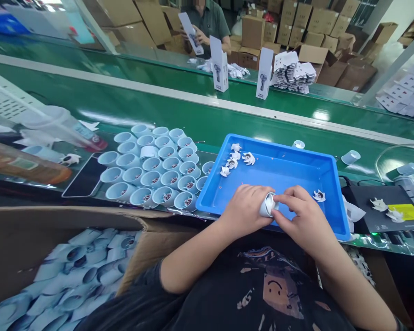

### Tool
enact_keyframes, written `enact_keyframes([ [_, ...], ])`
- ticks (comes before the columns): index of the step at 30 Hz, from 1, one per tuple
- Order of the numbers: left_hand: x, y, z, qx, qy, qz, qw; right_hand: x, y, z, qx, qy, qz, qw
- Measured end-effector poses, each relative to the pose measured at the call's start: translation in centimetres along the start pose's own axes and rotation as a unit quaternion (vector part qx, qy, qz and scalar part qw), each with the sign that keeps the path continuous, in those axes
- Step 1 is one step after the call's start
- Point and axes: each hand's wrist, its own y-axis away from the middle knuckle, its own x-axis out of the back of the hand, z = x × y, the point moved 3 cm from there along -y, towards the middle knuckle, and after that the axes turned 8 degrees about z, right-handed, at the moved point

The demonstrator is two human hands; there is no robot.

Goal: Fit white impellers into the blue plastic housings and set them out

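My left hand [243, 212] and my right hand [298, 216] both hold a short pale-blue plastic cup [267, 205] over a blue plastic tray [262, 149]. The left hand wraps around the cup's body, and the right fingertips press at its open end. Several small white plastic impeller-like parts [238, 158] lie at the tray's left end, and one more [319, 196] lies near its right wall. To the left of the tray, many similar cups [152, 165] stand in a tight group on their sides, each with a dark insert inside.
A cardboard box [62, 271] of pale cups sits below left, against my body. Loose cups and a black pad [382, 207] with white parts lie to the right. Beyond the green conveyor belt [193, 110], a co-worker [207, 27] holds a white carton among stacked cardboard boxes.
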Motion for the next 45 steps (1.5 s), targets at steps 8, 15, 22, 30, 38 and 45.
enact_keyframes([
  [8,0.0,-0.4,-0.1,0.004,-0.026,0.019,0.999,-0.2,-0.2,0.4,-0.024,-0.027,0.031,0.999],
  [15,0.2,0.1,0.9,-0.067,-0.032,0.049,0.996,-0.5,0.0,0.0,0.002,0.042,-0.062,0.997],
  [22,0.4,0.4,0.7,-0.076,-0.026,0.078,0.994,-0.3,0.5,0.2,-0.006,-0.008,-0.034,0.999],
  [30,1.4,-6.4,-3.9,0.053,-0.008,0.015,0.998,3.1,4.0,1.4,-0.036,-0.142,-0.033,0.989],
  [38,-5.1,-19.7,-10.2,0.188,-0.080,-0.089,0.975,1.9,6.5,1.2,-0.020,-0.159,-0.040,0.986],
  [45,-5.4,-19.0,-9.8,0.221,-0.151,-0.169,0.948,2.7,7.9,4.3,0.091,-0.117,-0.049,0.988],
])
